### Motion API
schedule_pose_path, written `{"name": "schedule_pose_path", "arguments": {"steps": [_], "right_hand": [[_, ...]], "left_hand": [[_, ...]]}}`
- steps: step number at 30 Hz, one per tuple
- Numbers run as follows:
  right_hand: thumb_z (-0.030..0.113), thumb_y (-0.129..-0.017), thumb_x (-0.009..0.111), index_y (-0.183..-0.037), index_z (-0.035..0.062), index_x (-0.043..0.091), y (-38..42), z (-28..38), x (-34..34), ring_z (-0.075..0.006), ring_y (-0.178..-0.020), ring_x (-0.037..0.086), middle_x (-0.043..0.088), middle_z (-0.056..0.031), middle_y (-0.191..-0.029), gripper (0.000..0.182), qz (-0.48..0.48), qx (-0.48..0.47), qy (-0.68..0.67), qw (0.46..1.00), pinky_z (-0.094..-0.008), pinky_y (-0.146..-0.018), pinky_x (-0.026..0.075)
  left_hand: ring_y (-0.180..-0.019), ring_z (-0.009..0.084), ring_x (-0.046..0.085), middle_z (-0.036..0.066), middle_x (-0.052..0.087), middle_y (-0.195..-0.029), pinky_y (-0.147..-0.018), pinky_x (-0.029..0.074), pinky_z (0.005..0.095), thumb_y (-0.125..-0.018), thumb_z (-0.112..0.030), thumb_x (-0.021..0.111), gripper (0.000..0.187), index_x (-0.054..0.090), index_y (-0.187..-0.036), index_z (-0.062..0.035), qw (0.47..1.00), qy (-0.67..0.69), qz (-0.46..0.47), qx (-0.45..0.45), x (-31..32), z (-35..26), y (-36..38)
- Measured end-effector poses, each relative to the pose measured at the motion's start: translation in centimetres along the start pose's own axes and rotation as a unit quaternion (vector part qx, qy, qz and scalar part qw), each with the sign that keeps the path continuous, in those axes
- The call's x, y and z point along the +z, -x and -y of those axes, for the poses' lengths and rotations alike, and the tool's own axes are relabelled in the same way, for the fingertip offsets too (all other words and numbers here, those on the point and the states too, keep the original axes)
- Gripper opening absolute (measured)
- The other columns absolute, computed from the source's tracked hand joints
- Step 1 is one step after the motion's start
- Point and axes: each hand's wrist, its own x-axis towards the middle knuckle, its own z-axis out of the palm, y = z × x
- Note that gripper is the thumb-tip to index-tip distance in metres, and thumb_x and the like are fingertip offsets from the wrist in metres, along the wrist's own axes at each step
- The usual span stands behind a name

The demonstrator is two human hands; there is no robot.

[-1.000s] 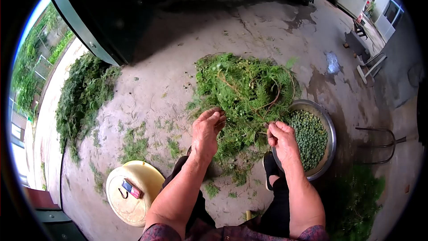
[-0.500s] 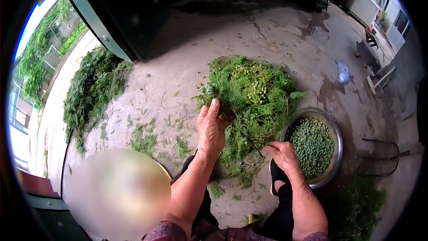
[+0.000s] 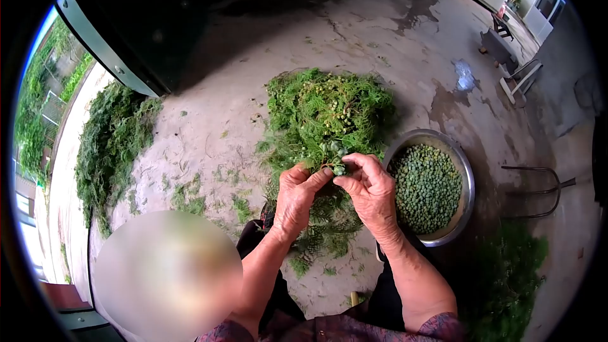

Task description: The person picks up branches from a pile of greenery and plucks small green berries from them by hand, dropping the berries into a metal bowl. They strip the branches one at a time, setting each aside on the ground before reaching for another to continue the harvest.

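The concrete floor (image 3: 266, 44) fills the view, and everything sits around the big heap of green sprigs (image 3: 326, 111) at its middle. Left of that heap, a second, darker spread of greenery (image 3: 107, 142) runs along the floor's edge. Just right of the heap, touching its fringe, stands the metal bowl (image 3: 467, 183), filled with small green round seeds (image 3: 425, 187). Now the change: half a second back the hands were apart, the left reaching into the heap and the right low by the bowl. They have come together at the heap's near edge! The left hand (image 3: 292, 199) and right hand (image 3: 373, 193) meet fingertip to fingertip, both pinched on one small sprig (image 3: 337, 166) lifted just clear of the pile. That reads as a piece picked out and now being worked between the fingers, beside the bowl.
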Motion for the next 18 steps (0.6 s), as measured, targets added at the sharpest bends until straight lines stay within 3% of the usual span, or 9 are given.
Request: {"name": "schedule_pose_path", "arguments": {"steps": [5, 13, 18], "right_hand": [[0.000, -0.077, 0.067, -0.097, -0.0005, 0.057, 0.0, -0.8, -0.4, -0.0072, -0.071, 0.056, 0.060, -0.0017, -0.082, 0.022, -0.003, 0.098, -0.093, 0.991, -0.0217, -0.063, 0.048], [-0.002, -0.074, 0.066, -0.095, 0.0018, 0.054, 0.2, 0.4, 0.0, -0.0111, -0.073, 0.059, 0.059, -0.0052, -0.084, 0.024, 0.008, -0.011, 0.073, 0.997, -0.0236, -0.064, 0.048], [-0.002, -0.075, 0.066, -0.093, 0.0014, 0.054, 0.4, -0.1, -0.2, -0.0115, -0.071, 0.057, 0.057, -0.0043, -0.081, 0.022, 0.035, 0.055, -0.016, 0.998, -0.0243, -0.063, 0.048]], "left_hand": [[-0.070, 0.0076, 0.055, 0.000, 0.063, -0.080, -0.067, 0.044, 0.0229, -0.081, -0.013, 0.064, 0.015, 0.063, -0.091, -0.0012, 0.997, 0.036, 0.058, -0.042, -0.1, -0.6, 0.3], [-0.070, 0.0105, 0.058, 0.002, 0.064, -0.078, -0.068, 0.045, 0.0237, -0.079, -0.013, 0.067, 0.011, 0.064, -0.084, -0.0034, 0.998, 0.043, -0.009, -0.047, 0.4, -0.3, 0.1], [-0.069, 0.0113, 0.059, 0.003, 0.064, -0.078, -0.067, 0.046, 0.0245, -0.076, -0.010, 0.066, 0.010, 0.063, -0.083, -0.0024, 0.997, 0.053, -0.016, -0.050, 0.2, -0.1, 0.0]]}}
